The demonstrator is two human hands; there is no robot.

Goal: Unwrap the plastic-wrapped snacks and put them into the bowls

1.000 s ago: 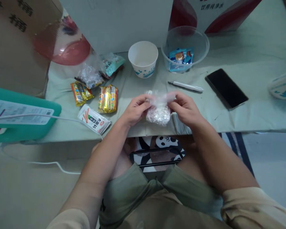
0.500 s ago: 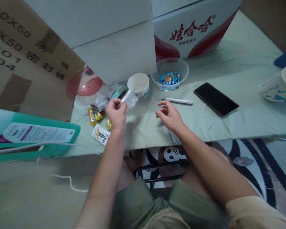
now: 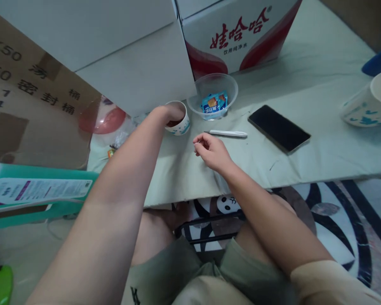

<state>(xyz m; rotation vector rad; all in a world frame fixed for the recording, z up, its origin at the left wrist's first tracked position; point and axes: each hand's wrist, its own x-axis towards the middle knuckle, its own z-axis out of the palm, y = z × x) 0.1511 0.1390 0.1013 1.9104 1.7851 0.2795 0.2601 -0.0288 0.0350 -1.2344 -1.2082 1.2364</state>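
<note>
My left hand (image 3: 174, 113) reaches down into a paper cup (image 3: 180, 128) with a blue-green pattern. The cup's wall hides its fingers, so whatever they hold cannot be seen. Above the table, my right hand (image 3: 209, 149) is curled, thumb close to the forefinger. Anything between those fingertips is too small to make out. Just beyond it lies a slim white pen-shaped tool (image 3: 229, 133), apart from the fingers. A clear plastic bowl (image 3: 233, 96) behind the cup contains blue snack packets (image 3: 214, 103).
A black phone (image 3: 278, 128) lies on the right, with another paper cup (image 3: 365, 112) farther over. White cartons (image 3: 136, 72) stand at the back. On the left are a brown carton (image 3: 34, 123), a red-tinted bowl (image 3: 106, 120) and a green liquid jug (image 3: 93, 180).
My left hand has moved from above the wrappers into the paper cup, and the clear wrapper it held is out of sight. My right hand's fingers have drawn closer together. The view has shifted slightly.
</note>
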